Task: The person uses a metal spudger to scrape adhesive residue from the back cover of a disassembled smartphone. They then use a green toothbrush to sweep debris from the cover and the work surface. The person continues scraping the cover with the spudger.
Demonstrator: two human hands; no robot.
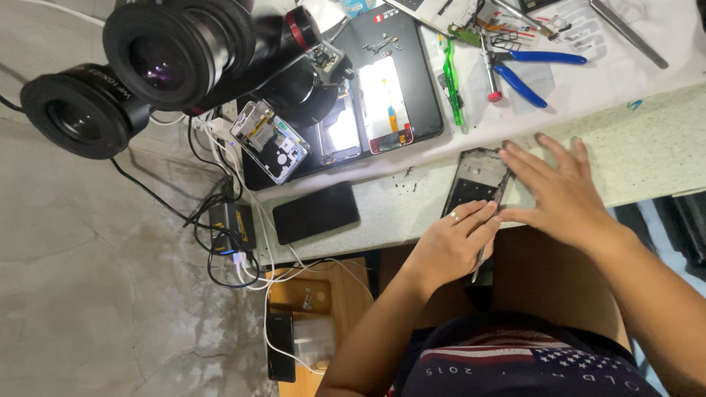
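Nearest the camera, the left hand (450,246) closes its grip on a pair of slim metal tweezers (491,231), fingers curled round the shaft, with the tips running up toward the dark phone frame (471,184) that lies at the near edge of the desk (647,147). Just beside it the right hand (562,191) lies flat and spread, holding nothing, its fingertips pressing on the frame's right edge (a sensible brace, since the frame sits close to the desk edge). To work well here, I judge the flat hand should keep the frame pinned while the tweezer tips come in low and shallow, so the tool lifts parts and does not gouge. To the left a black phone (316,213) rests face down near a tangle of white cables (243,257). Further off, a dark work mat (430,95) carries two opened phones under bright light, with a bare phone chassis (269,141) at its left corner. Beyond lie blue-handled pliers (531,70) and a green pry tool (452,84), and microscope eyepieces (158,55) loom at the upper left.
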